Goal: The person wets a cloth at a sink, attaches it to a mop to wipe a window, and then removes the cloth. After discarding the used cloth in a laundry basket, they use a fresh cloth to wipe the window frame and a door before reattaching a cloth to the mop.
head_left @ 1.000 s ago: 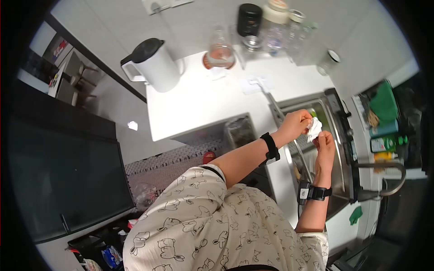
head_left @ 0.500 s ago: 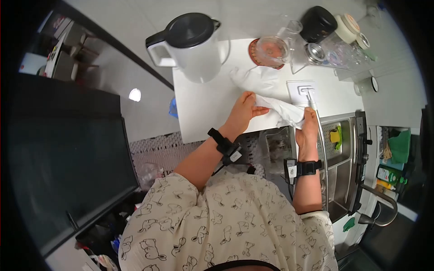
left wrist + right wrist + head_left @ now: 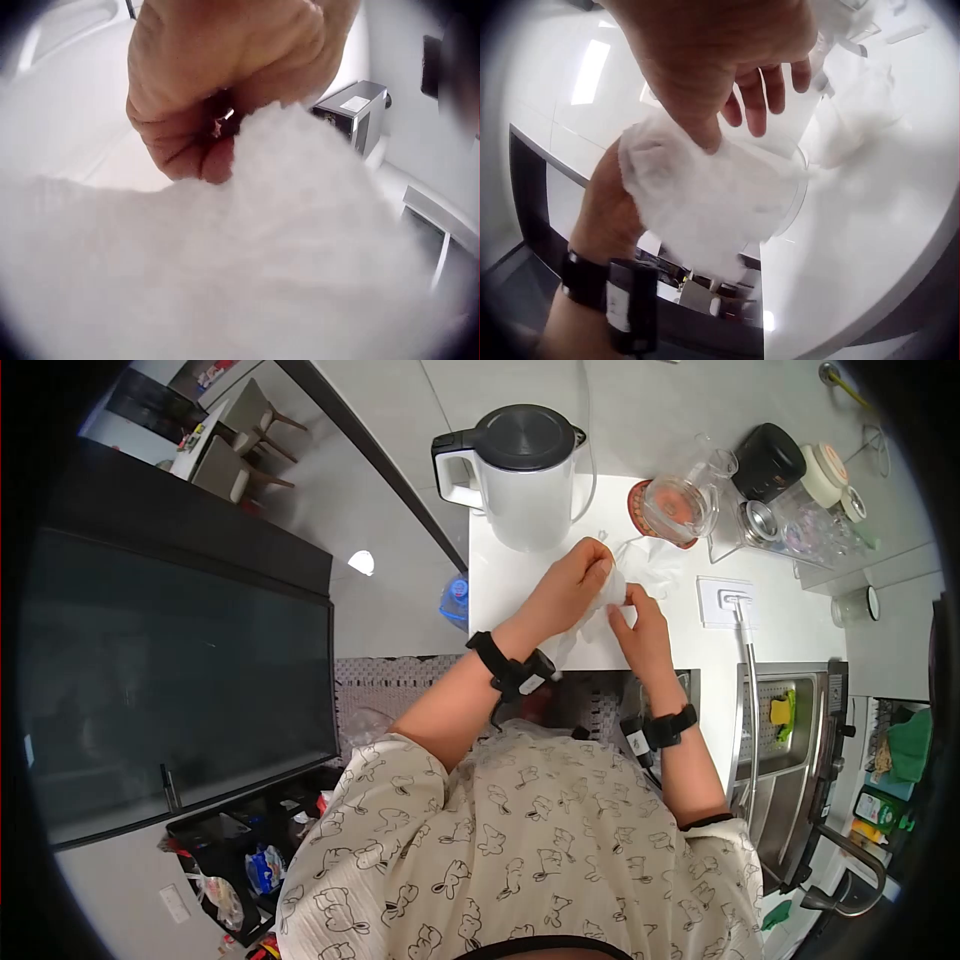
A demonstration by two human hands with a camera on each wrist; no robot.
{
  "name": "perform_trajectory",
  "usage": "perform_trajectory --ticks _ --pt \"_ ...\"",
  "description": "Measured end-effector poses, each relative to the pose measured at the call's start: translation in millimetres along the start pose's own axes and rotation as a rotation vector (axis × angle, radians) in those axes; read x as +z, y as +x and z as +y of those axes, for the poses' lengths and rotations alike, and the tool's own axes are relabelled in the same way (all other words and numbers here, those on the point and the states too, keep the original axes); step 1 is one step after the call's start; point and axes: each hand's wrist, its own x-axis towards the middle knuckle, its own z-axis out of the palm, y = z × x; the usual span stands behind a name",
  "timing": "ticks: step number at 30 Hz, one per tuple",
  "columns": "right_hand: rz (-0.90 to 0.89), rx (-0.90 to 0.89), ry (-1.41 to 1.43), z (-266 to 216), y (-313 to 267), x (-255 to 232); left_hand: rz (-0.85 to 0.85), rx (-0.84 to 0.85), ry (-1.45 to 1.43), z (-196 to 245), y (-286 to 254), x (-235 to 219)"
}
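A soft, crumpled white tissue point(image 3: 225, 262) hangs from my left hand point(image 3: 568, 592), which pinches it near one edge over the counter. The sheet fills the lower part of the left wrist view. My right hand point(image 3: 645, 640) is beside it, with the thumb point(image 3: 705, 135) against the tissue and the other fingers extended and apart. In the head view the left hand covers part of the tissue. A second crumpled white sheet point(image 3: 655, 565) lies on the counter just beyond the hands.
A white kettle with a black lid point(image 3: 527, 495) stands behind the left hand. Farther right are a glass jug point(image 3: 675, 510) on a red mat, a black canister point(image 3: 770, 460) and several jars. A white-headed mop point(image 3: 742, 610) leans by the sink point(image 3: 770, 760).
Both hands have moved left from over the sink to the counter in front of the kettle, bringing the tissue along. The right hand has loosened its hold on it.
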Motion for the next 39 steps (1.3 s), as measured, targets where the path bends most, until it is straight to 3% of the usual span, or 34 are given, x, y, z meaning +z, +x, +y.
perform_trajectory --ticks 2,7,11,13,15,17,19,22,24,25,27,31,33,34,39 --pt "-0.155 0.099 0.112 17.4 3.5 9.8 -0.092 -0.088 0.01 5.8 0.0 -19.1" --pt "-0.174 0.179 0.269 8.8 13.5 0.4 -0.172 -0.166 0.099 1.3 -1.1 -64.1" --pt "-0.157 0.11 0.188 -9.4 40.6 -12.2 -0.133 -0.096 0.274 -1.4 2.4 -96.9" --pt "-0.109 -0.195 0.112 -10.6 49.5 -13.0 -0.079 -0.041 0.335 3.0 -2.3 -109.2" --pt "-0.132 -0.238 0.047 -13.4 46.9 -12.5 -0.081 -0.089 0.315 -8.9 -14.1 -123.2" --pt "-0.193 -0.339 -0.076 -9.3 34.2 -3.5 -0.149 0.153 0.514 -28.2 -34.6 -129.9" --pt "-0.335 -0.342 -0.254 16.4 10.1 20.7 -0.232 0.148 0.573 -62.0 -62.5 -124.7" --pt "-0.446 -0.278 -0.245 43.1 -24.6 42.8 -0.363 0.204 0.73 -94.1 -94.1 -108.0" --pt "-0.411 -0.336 -0.173 44.4 -36.9 45.8 -0.267 0.008 0.58 -99.8 -94.1 -90.1" --pt "-0.418 -0.33 -0.17 43.2 -35.4 46.1 -0.27 0.001 0.575 -100.3 -87.6 -81.1" --pt "-0.522 -0.124 -0.348 39.5 -23.8 47.7 -0.175 -0.121 0.468 -100.7 -63.0 -63.9" --pt "-0.37 -0.195 -0.196 52.5 3.6 78.7 -0.03 0.005 0.525 -136.6 -44.1 -42.6" --pt "-0.434 -0.159 -0.478 59.2 2.4 85.4 -0.123 0.134 1.088 -144.2 -52.1 -42.7" --pt "-0.57 -0.032 -0.519 49.9 8.5 74.5 -0.13 0.133 1.093 -145.4 -51.8 -47.7" --pt "-0.571 0.07 -0.567 51.7 4.5 50.6 -0.206 0.046 1.044 -140.1 -54.4 -55.4"
